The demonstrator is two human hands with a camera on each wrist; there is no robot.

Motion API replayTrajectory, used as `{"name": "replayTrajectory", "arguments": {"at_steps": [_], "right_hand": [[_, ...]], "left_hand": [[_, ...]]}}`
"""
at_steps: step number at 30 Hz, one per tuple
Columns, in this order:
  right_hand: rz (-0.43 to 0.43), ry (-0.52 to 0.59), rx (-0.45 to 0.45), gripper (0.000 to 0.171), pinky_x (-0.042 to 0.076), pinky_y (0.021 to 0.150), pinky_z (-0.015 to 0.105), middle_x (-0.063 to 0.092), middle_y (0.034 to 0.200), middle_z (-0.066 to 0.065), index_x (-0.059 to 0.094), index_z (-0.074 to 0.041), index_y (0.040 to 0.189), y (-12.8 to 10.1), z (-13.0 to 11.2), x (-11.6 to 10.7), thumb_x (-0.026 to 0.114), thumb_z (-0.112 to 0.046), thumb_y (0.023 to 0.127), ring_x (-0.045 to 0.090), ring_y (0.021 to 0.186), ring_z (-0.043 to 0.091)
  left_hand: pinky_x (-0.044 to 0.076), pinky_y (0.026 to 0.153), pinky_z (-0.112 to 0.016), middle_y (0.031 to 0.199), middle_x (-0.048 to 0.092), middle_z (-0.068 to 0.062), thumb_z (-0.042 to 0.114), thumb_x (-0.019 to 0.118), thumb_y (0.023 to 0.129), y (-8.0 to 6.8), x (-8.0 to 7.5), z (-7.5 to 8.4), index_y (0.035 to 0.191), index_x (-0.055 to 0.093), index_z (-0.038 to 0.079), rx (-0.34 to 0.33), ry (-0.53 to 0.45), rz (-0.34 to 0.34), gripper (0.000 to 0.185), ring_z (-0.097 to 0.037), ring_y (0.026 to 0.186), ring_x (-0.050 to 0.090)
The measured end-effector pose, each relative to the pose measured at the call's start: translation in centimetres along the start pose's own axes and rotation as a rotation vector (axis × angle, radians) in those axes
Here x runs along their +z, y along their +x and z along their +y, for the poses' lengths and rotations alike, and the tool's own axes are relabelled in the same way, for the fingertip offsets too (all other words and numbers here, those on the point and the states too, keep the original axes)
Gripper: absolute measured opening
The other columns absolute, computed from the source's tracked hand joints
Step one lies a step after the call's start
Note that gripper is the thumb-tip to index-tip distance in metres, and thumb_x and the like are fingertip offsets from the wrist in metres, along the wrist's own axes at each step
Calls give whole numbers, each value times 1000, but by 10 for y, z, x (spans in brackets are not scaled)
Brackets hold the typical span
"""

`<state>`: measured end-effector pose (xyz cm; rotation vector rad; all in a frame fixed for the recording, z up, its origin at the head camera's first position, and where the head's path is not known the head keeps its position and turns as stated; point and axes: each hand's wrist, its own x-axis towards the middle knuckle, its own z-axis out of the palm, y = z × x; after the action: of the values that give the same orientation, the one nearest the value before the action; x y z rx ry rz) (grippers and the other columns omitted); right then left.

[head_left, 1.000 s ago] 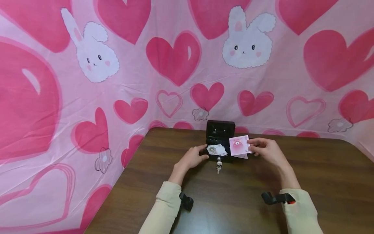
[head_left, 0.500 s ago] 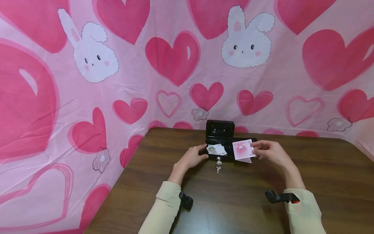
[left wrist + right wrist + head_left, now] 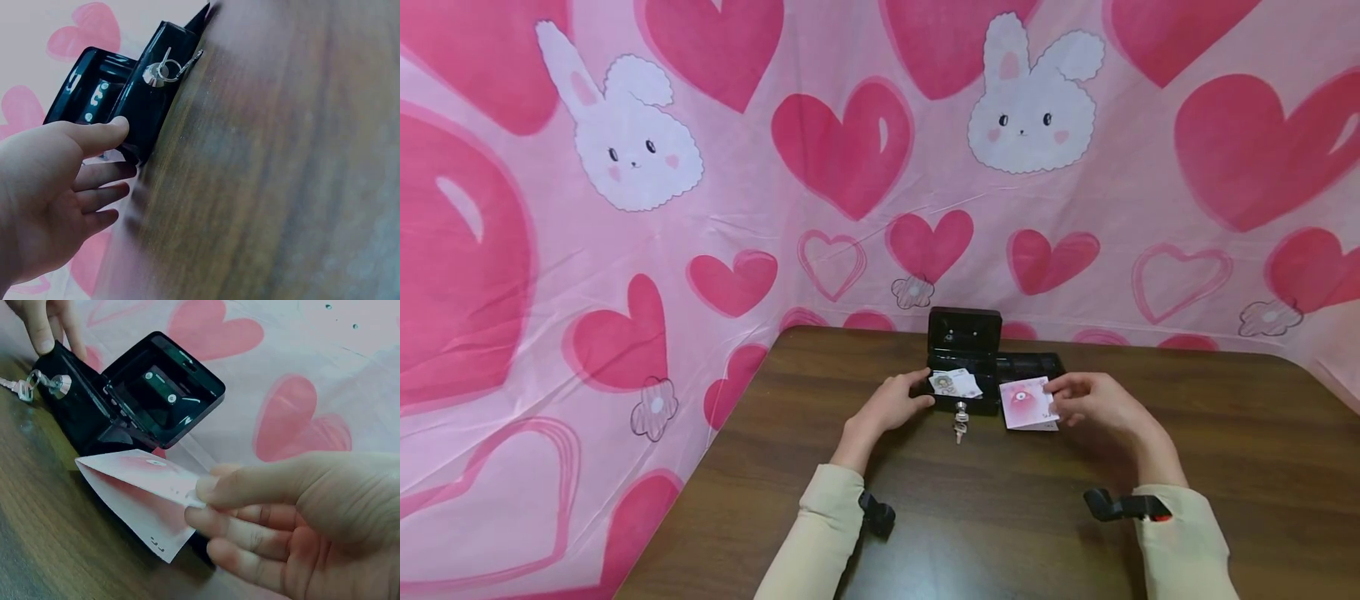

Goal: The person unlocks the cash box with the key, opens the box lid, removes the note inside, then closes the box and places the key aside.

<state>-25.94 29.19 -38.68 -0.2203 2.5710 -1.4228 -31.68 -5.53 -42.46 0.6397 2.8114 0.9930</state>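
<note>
A small black cash box [image 3: 992,407] stands with its lid [image 3: 964,332] raised, and white printed paper notes [image 3: 955,383] lie inside. Its front lock holds a key ring with keys [image 3: 961,423]. My left hand [image 3: 891,406] grips the box's left end, thumb on the front as the left wrist view [image 3: 62,181] shows. Between thumb and fingers, my right hand [image 3: 1097,408] pinches a pink printed paper [image 3: 1024,403], which looks folded or doubled in the right wrist view. It is held over the near part of a black tray [image 3: 1030,365] to the right of the box.
Both stand on a brown wooden table [image 3: 970,533], near its back edge. Behind hangs a pink cloth [image 3: 842,50] with hearts and rabbits. Black wrist mounts [image 3: 878,515] are strapped over both sleeves.
My right hand has moved right and toward me with the pink paper, lowering it and uncovering more of the black tray. The left hand stays on the cash box.
</note>
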Motion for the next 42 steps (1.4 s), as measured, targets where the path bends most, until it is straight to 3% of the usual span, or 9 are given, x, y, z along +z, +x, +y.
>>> {"name": "replayTrajectory", "arguments": {"at_steps": [12,26,33,42], "right_hand": [[-39,-35,67,38,59,73,33,67,96,11,62,3,122,7,10,2,70,-16,90,63,82,23],[-103,-79,68,37,56,74,34,67,92,8,62,2,122,5,14,3,69,-17,91,63,81,22],[-45,-146,62,37,53,69,34,68,94,9,64,0,122,5,10,0,69,-21,92,61,80,22],[13,-155,33,37,51,64,32,69,99,14,63,-1,125,6,2,5,66,-22,95,61,76,22]], "left_hand": [[40,114,-45,148,53,-10,33,63,97,1,0,-1,149,47,16,4,-3,5,57,-26,136,51],[39,114,-45,148,52,-9,32,64,97,2,-1,0,149,47,15,13,10,7,58,-25,136,50],[39,115,-45,149,51,-9,33,63,97,1,-2,1,150,46,15,10,5,3,58,-25,137,50],[40,114,-46,149,52,-9,34,63,97,0,0,1,150,46,17,-7,8,-6,58,-26,137,50]]}}
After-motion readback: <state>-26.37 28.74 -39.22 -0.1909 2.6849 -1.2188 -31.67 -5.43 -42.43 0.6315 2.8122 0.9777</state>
